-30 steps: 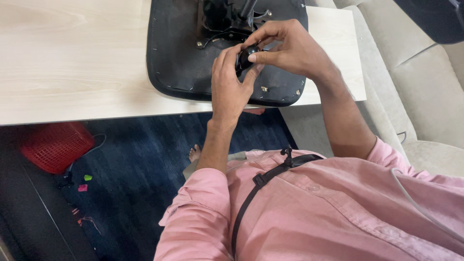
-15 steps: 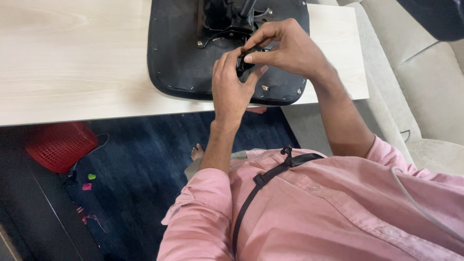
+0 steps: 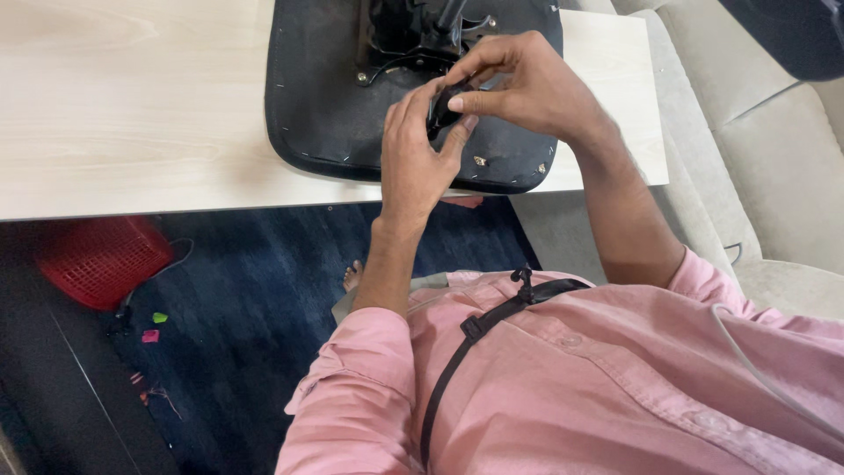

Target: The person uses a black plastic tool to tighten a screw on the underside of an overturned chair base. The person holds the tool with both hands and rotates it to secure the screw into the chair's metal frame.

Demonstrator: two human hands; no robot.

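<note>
Both my hands grip a small black part (image 3: 442, 107), left hand (image 3: 415, 158) below, right hand (image 3: 527, 88) above; its long axis stands roughly upright over the chair seat (image 3: 325, 114) on the table (image 3: 132, 114).

- I find no packages, labels, signs or screens in view.
- Nothing of that kind stands on the surface, on the floor below it, or beside me.
- Nothing of that kind is in either of my hands.
</note>
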